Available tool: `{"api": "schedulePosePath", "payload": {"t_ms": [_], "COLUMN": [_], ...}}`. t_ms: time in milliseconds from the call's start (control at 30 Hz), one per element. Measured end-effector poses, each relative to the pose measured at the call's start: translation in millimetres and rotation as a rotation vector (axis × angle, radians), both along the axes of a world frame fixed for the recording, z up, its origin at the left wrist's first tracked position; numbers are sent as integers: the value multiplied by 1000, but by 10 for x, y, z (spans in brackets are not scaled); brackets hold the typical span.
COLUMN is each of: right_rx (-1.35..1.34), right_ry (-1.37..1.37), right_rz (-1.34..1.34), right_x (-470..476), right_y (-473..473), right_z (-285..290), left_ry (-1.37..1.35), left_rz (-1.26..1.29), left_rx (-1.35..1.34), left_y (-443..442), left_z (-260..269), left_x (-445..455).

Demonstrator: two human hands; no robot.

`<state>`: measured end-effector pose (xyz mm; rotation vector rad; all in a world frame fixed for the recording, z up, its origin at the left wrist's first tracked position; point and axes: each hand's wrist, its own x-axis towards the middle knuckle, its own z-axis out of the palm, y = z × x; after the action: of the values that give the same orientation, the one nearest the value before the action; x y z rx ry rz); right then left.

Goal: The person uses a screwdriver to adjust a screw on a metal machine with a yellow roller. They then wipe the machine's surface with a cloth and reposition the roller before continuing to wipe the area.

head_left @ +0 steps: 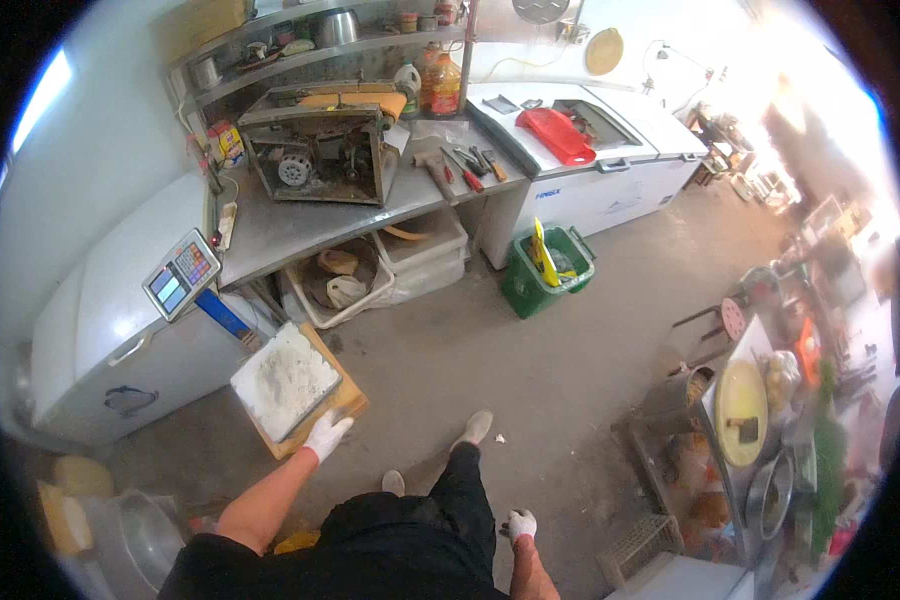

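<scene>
My left hand, in a white glove, is over the near edge of a wooden board beneath a platform scale. Nothing shows in its fingers; whether it touches the board is unclear. The scale's pale, worn platform lies just beyond, with a blue post rising to a keypad display. Low at my right side hangs my right hand, also gloved, its fingers curled. Something dark shows at those fingertips, and I cannot tell whether it is held or part of the glove.
A metal workbench carries an opened machine with a motor and several hand tools. A green bin stands before a white chest freezer. At right, a table holds a cleaver on an oval board.
</scene>
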<state>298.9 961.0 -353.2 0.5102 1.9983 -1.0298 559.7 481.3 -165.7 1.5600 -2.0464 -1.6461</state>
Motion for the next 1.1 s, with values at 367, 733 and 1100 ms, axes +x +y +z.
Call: {"api": "schedulePosePath", "payload": {"t_ms": [367, 733, 1100], "right_rx": [148, -280, -379], "right_ry": [267, 69, 352], "right_rz": [454, 62, 371], "right_x": [-2380, -4516, -4768], "right_y": [-1658, -3535, -5032], "right_z": [-840, -156, 478], "left_ry": [-14, 44, -252], "left_rz": [217, 191, -58], "left_rx": [-377, -944, -1336], "left_y": [-771, -2538, -4501], "left_z": [650, 1975, 2743], "left_x": [-1981, -3490, -4593]}}
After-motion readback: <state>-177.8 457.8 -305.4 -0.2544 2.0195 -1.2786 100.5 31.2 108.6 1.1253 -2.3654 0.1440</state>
